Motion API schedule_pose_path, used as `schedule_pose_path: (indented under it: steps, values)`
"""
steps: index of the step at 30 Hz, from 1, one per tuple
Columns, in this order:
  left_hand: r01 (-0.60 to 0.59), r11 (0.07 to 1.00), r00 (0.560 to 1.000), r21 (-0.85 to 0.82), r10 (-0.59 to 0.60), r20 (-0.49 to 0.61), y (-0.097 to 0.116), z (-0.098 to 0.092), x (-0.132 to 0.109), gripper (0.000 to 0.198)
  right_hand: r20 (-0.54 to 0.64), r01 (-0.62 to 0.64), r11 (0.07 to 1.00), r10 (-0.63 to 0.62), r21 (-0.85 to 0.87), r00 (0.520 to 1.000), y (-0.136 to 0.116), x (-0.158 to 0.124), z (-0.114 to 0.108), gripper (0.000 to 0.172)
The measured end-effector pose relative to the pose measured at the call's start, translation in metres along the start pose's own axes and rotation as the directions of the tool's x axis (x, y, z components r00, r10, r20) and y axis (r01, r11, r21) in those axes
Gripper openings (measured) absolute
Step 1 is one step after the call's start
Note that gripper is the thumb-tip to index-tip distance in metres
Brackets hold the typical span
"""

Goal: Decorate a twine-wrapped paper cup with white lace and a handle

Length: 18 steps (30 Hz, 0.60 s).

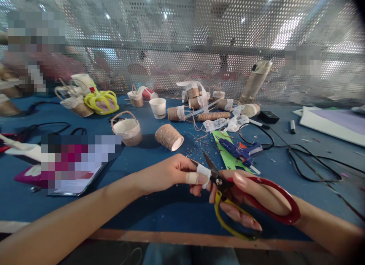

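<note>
My left hand [173,172] pinches a small white strip [204,172] between thumb and fingers; its exact material is hard to make out. A beige bandage wraps the thumb. In my right hand [242,198] is a pair of scissors [219,181] with one red and one yellow handle. The scissor blades are spread, with the white strip at them near the pivot. Beyond my hands, a twine-wrapped paper cup [169,138] lies on its side. To its left stands a small cup basket [127,132] with a twine handle.
A blue glue gun [241,151] rests on green card [218,141], its cord trailing right. Lace [219,125], a twine roll [213,116] and several wrapped cups lie farther back. A phone [82,177] is at left. Perforated metal [176,40] stands behind the blue table [171,215].
</note>
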<state>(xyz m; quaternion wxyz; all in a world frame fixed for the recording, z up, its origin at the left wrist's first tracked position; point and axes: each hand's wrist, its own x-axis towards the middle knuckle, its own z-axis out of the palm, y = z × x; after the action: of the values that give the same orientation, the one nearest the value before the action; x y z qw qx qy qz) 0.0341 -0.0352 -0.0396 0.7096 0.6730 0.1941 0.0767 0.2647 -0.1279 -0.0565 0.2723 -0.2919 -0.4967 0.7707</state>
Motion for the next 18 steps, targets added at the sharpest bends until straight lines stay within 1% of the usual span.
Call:
schedule_pose_path:
  steps: [4,7,11,15,18]
  values:
    - [0.012,1.0,1.0,-0.016,-0.012,0.016,-0.0006,0.0002,0.0011,0.026,0.015,0.005,1.0,-0.005,-0.01,1.0,-0.0004,0.0017,0.0009,0.073]
    - [0.016,0.999,1.0,-0.029,-0.015,0.015,-0.0012,0.0012,0.002,0.03,-0.001,-0.005,1.0,0.005,0.0,1.0,-0.0003,0.0022,0.002,0.076]
    - [0.007,0.999,1.0,-0.045,-0.006,0.025,-0.0025,0.0019,0.0021,0.033,-0.019,-0.008,0.999,0.007,-0.043,1.0,0.0007,0.0008,0.0015,0.077]
    - [0.004,0.998,0.999,-0.056,-0.002,0.034,-0.0025,0.0013,0.0018,0.036,-0.004,0.0,0.999,0.0,-0.047,1.0,0.0029,0.0005,-0.0011,0.079]
    - [0.01,0.998,1.0,-0.056,-0.009,0.03,-0.0013,0.0013,0.0022,0.035,0.009,0.013,0.999,-0.013,-0.033,1.0,0.0057,0.0014,-0.0029,0.083]
